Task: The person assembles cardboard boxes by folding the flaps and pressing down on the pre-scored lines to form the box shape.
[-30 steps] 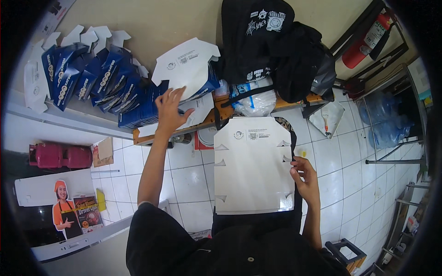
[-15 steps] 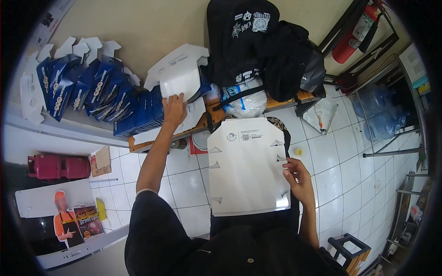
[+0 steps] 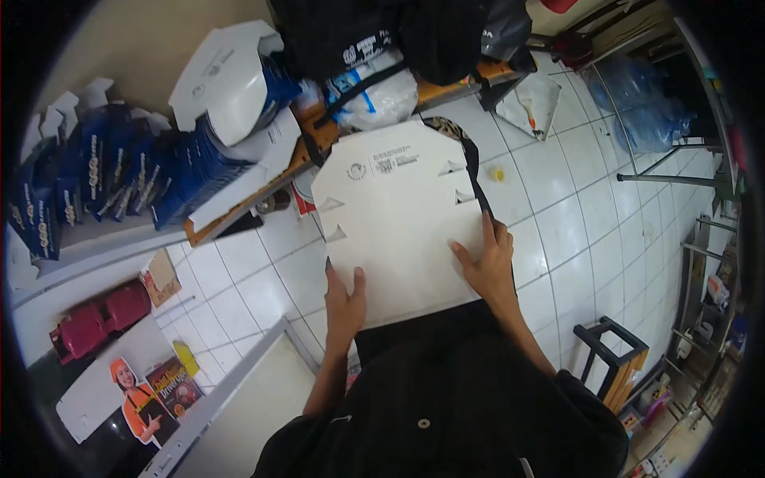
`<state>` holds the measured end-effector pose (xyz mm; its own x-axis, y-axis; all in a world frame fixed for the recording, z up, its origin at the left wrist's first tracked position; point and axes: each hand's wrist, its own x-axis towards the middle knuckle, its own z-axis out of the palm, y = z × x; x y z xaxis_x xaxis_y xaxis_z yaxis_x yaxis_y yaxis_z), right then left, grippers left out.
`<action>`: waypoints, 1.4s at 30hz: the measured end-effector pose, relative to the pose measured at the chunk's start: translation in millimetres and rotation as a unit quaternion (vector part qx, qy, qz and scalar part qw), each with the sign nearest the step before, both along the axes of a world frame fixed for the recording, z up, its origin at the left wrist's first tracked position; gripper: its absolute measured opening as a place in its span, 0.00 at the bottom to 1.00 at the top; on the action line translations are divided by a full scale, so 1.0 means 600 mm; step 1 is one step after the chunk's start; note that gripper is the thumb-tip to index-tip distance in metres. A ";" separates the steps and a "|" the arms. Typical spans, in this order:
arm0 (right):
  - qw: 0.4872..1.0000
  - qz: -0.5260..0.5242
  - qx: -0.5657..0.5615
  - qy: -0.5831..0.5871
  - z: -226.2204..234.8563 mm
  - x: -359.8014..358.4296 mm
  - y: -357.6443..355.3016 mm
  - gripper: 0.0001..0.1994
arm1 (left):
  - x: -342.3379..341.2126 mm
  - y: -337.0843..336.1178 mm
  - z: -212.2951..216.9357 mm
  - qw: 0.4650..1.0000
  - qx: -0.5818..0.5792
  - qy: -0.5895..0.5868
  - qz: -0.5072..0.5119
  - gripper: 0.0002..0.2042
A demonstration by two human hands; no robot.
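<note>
A flat white cardboard box blank [image 3: 394, 231] lies over my lap, with slots cut along both sides and small dark print near its far edge. My left hand [image 3: 344, 307] grips its near left side, thumb on top and fingers at the edge. On the opposite side, my right hand [image 3: 490, 263] holds the edge, its thumb over the white face and its fingertips partly hidden past the border. Away to the left, several dark-blue and white folded boxes [image 3: 203, 159] stand packed in a row, with a white box blank [image 3: 223, 80] leaning on top.
A wooden bench [image 3: 247, 195] carries the boxes, a plastic-wrapped bundle [image 3: 374, 95] and black bags [image 3: 438, 40]. Right of me are a low stool [image 3: 610, 358], metal racks and large blue water bottles [image 3: 649, 111]. Pink gas cylinders [image 3: 100, 319] lie at the left.
My left hand has come back from the box stack to the blank's left edge. My right hand has shifted toward its near part. The whole view has turned and moved.
</note>
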<state>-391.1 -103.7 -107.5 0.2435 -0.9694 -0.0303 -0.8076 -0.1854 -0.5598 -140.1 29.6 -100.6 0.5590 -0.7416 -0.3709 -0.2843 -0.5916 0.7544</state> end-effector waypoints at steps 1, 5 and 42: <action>1.000 0.005 0.009 0.012 -0.001 0.000 0.004 0.44 | -0.023 0.006 0.010 0.999 -0.029 0.020 0.011 0.34; 1.000 0.027 0.003 -0.013 0.017 0.017 0.017 0.48 | -0.051 0.030 0.006 0.998 -0.029 -0.036 0.035 0.38; 0.972 0.177 0.100 -0.116 0.077 0.013 0.078 0.20 | -0.135 -0.066 0.094 0.942 -0.025 -0.112 -0.316 0.38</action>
